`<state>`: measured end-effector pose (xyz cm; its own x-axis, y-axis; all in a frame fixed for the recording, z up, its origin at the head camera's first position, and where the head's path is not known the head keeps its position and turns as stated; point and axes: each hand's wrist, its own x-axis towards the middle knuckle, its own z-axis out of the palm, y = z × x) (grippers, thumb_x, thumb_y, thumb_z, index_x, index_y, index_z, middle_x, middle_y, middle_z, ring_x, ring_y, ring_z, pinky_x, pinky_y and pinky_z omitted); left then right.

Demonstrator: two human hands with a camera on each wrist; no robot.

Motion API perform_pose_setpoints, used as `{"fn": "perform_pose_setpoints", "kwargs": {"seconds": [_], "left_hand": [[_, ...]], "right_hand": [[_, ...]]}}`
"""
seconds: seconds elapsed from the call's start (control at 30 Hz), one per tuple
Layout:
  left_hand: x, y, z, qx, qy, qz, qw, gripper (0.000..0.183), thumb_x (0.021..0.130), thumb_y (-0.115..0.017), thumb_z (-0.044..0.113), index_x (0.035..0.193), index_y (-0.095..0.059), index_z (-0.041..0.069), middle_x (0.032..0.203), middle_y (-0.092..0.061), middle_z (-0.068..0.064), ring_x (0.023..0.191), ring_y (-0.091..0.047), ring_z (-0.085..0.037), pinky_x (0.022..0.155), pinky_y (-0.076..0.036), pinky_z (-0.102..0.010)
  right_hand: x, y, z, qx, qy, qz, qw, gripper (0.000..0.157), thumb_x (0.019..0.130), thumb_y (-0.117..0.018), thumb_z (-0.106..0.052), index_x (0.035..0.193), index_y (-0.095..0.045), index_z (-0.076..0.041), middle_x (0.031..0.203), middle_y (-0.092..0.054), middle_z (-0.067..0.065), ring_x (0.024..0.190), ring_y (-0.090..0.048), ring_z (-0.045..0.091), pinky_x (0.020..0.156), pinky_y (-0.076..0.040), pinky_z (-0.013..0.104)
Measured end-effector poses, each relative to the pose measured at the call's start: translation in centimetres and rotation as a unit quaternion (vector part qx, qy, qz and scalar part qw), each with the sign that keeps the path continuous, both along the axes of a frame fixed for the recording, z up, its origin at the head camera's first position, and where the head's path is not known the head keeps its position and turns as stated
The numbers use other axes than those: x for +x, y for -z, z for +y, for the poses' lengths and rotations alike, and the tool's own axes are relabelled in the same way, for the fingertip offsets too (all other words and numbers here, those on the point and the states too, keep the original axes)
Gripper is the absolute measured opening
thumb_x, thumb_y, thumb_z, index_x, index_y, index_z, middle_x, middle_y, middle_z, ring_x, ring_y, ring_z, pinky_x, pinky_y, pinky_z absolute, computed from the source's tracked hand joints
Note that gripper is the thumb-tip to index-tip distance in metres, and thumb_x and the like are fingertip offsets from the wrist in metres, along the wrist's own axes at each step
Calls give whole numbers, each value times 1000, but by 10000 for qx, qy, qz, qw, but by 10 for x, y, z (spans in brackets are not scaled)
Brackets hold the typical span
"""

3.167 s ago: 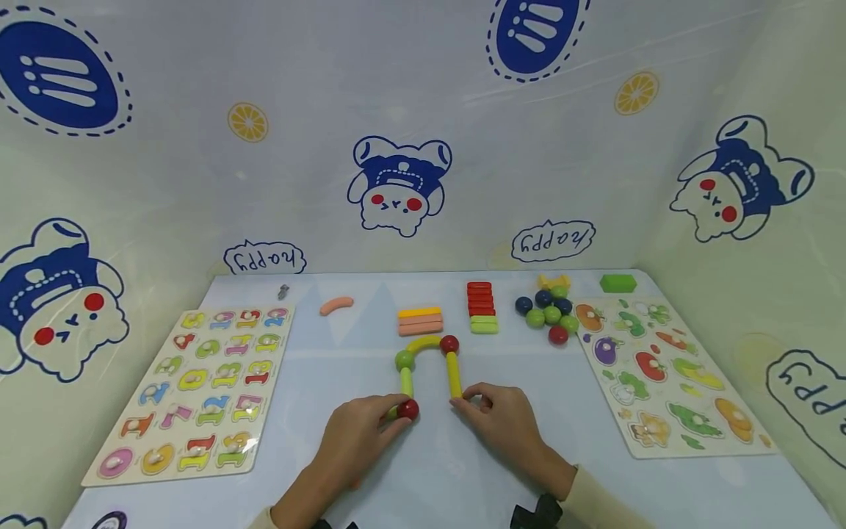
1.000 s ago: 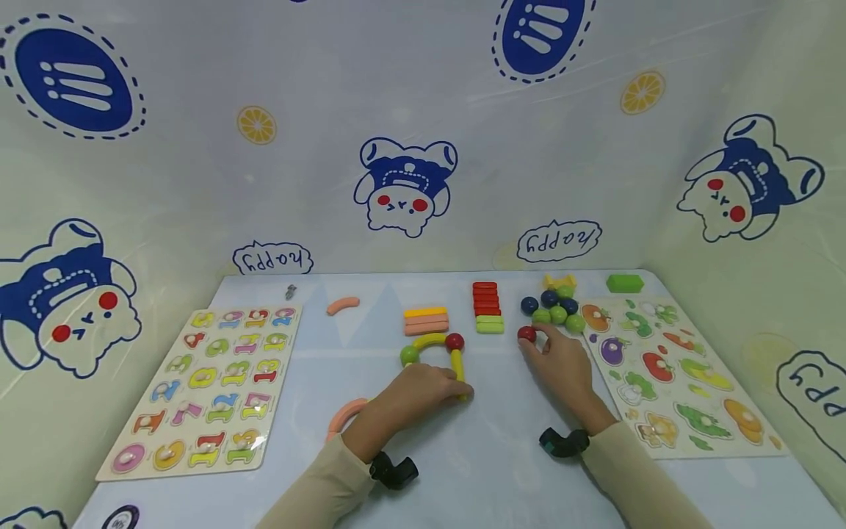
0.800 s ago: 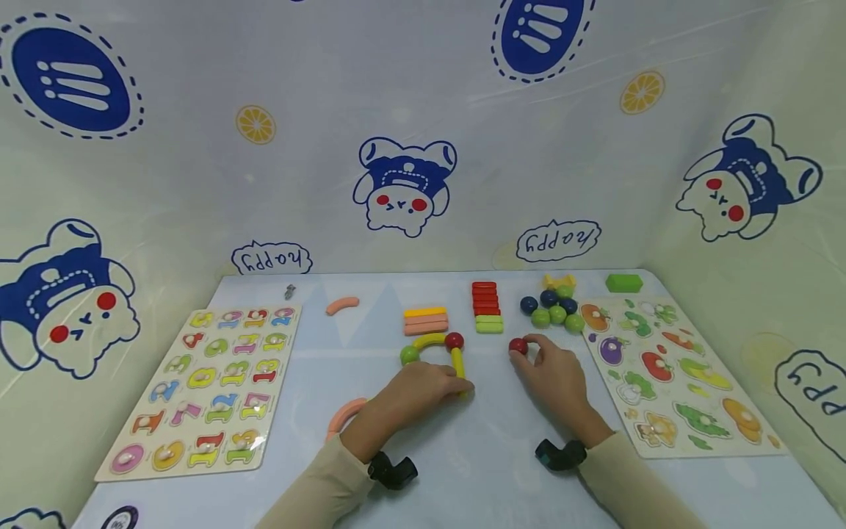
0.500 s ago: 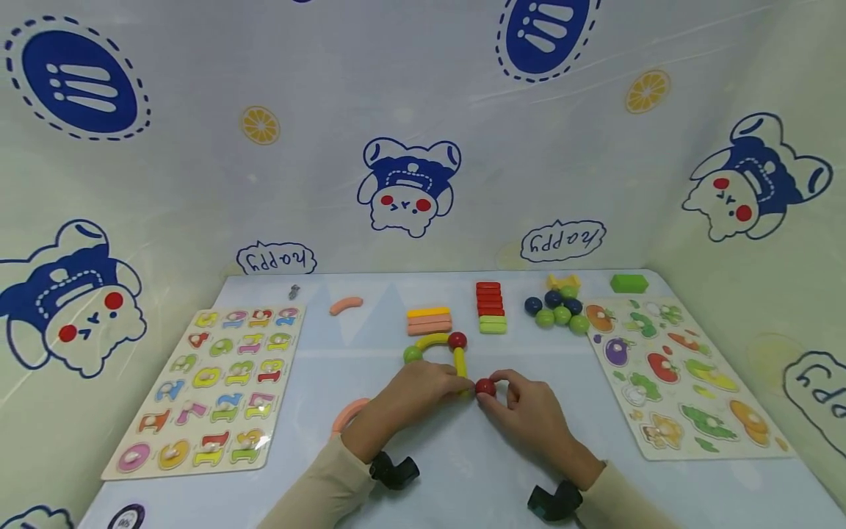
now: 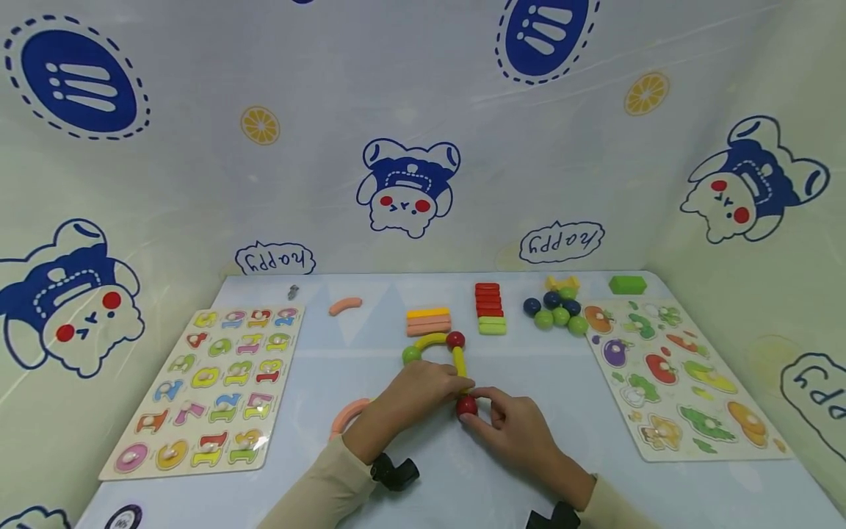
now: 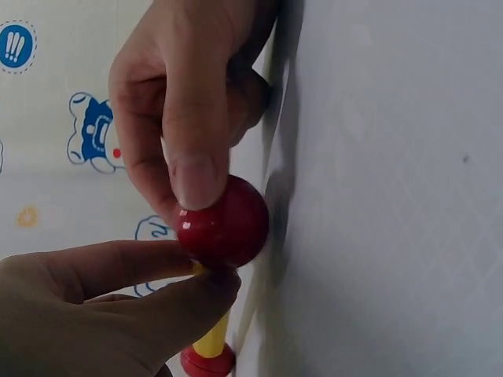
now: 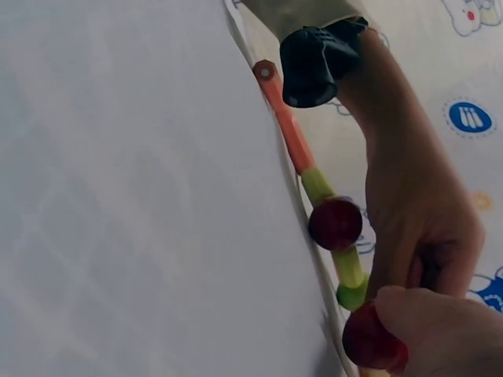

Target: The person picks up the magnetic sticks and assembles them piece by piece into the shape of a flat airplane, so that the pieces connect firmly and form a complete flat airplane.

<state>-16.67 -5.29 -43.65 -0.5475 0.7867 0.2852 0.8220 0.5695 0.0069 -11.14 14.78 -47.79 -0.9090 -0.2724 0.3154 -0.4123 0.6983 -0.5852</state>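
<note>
In the head view my left hand [image 5: 423,393] pinches the near end of a straight yellow stick [image 5: 459,360]. My right hand [image 5: 518,433] pinches a red ball [image 5: 466,406] against that end; the left wrist view shows the ball [image 6: 224,224] touching the yellow tip at my left fingertips. The stick's far end meets another red ball [image 5: 455,339], from which a curved yellow stick [image 5: 432,339] runs to a green ball [image 5: 411,354]. Partly behind my left arm lies a curved orange piece [image 5: 346,417]. The right wrist view shows it joining a light green stick and a dark red ball [image 7: 335,224].
A number puzzle board [image 5: 198,389] lies left, a vegetable puzzle board [image 5: 681,375] right. Behind the chain are orange and pink sticks [image 5: 428,322], red and green sticks [image 5: 488,308], a cluster of blue and green balls [image 5: 560,316], a green block [image 5: 627,285] and a pink curved piece [image 5: 346,306].
My right hand took the red ball from beside the ball cluster and brought it leftward and nearer to the yellow stick's end. My left hand moved from the chain's left side onto that stick.
</note>
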Motion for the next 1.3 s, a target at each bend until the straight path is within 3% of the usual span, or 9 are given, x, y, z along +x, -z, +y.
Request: {"fn": "perform_pose_setpoints", "kwargs": {"seconds": [0.13, 0.23, 0.43, 0.53, 0.8, 1.07, 1.17, 1.3], "left_hand": [[0, -4, -10, 3, -252, -347, 9991, 35, 81, -73, 27, 115, -67, 28, 89, -67, 12, 69, -55, 1, 61, -44, -14], [3, -7, -26, -36, -726, -713, 9948, 39, 81, -73, 28, 120, -65, 26, 87, -65, 10, 64, -53, -3, 59, -45, -18], [21, -4, -59, 366, -1364, -883, 9860, 38, 82, -69, 44, 112, -68, 21, 87, -66, 8, 65, -52, -3, 60, -46, -22], [31, 3, -69, 585, -1440, -966, 9831, 40, 80, -68, 50, 109, -69, 22, 79, -61, 11, 61, -47, -2, 55, -41, -20], [46, 16, -73, 1295, -1690, -680, 9747, 32, 76, -75, 44, 100, -71, 24, 67, -47, 16, 55, -38, -1, 48, -32, -17], [54, 24, -70, 1810, -1911, -613, 9628, 34, 79, -74, 39, 108, -69, 23, 76, -61, 15, 59, -43, 1, 50, -36, -16], [55, 27, -68, 1959, -1815, -533, 9622, 35, 79, -74, 37, 110, -69, 20, 83, -66, 13, 60, -46, 3, 52, -38, -15], [56, 30, -66, 1915, -1841, -441, 9631, 36, 79, -74, 38, 110, -68, 21, 65, -57, 17, 51, -39, 3, 45, -31, -16]], "right_hand": [[-1, 1, -5, 34, 120, 25, 9999, 35, 78, -70, -49, 104, -66, -26, 48, -34, -18, 42, -33, 1, 41, -25, 20], [-1, 0, -8, 43, 158, -72, 9998, 35, 77, -72, -48, 104, -67, -26, 48, -35, -17, 43, -34, 2, 41, -26, 20], [1, -2, -8, 137, 252, -208, 9994, 38, 76, -70, -52, 105, -66, -29, 48, -36, -16, 42, -35, 2, 41, -28, 20], [1, -4, -8, 140, 275, -185, 9994, 38, 76, -69, -54, 105, -66, -29, 48, -36, -17, 43, -35, 2, 41, -28, 20], [3, -6, -11, 150, 295, -376, 9987, 36, 76, -72, -50, 105, -67, -28, 48, -36, -16, 42, -35, 3, 41, -28, 20], [1, -5, -8, 55, 294, -212, 9993, 38, 77, -68, -55, 105, -67, -29, 48, -35, -16, 43, -34, 2, 41, -27, 20], [-4, -8, -1, -81, 390, -287, 9988, 39, 79, -65, -55, 107, -68, -27, 48, -37, -14, 43, -35, 4, 41, -29, 21], [-27, -14, 17, -218, 789, -409, 9958, 33, 84, -66, -45, 110, -66, -25, 50, -42, -8, 45, -40, 10, 43, -34, 23]]}}
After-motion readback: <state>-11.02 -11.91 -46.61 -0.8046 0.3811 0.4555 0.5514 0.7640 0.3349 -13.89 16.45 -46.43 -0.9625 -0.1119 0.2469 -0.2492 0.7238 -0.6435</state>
